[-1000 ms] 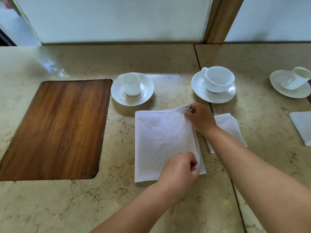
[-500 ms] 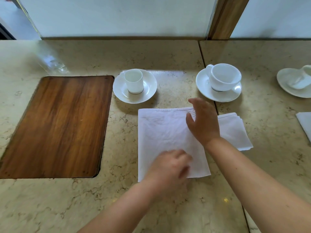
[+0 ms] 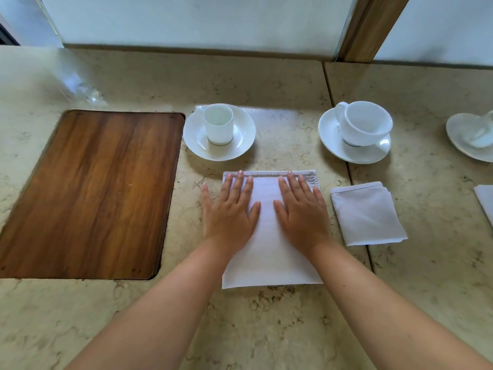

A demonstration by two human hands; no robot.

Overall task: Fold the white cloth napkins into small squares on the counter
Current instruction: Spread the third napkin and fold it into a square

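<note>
A white cloth napkin (image 3: pixel 269 260), folded into a rectangle, lies flat on the marble counter (image 3: pixel 266 329) in front of me. My left hand (image 3: pixel 229 209) presses flat on its left part, fingers spread and reaching the far edge. My right hand (image 3: pixel 301 212) lies flat on its right part in the same way. Neither hand holds anything. To the right lies a smaller folded napkin (image 3: pixel 368 214), square-shaped. The corner of another white napkin (image 3: pixel 485 201) shows at the right edge.
A small cup on a saucer (image 3: pixel 218 132) stands just beyond the napkin. A wider cup on a saucer (image 3: pixel 357 132) stands at the back right, a third set (image 3: pixel 474 137) at the far right. A wooden inset board (image 3: pixel 90 193) fills the left.
Both hands let go of the napkin's right edge and moved onto its top, now lying flat side by side. The folded napkin on the right is now fully uncovered.
</note>
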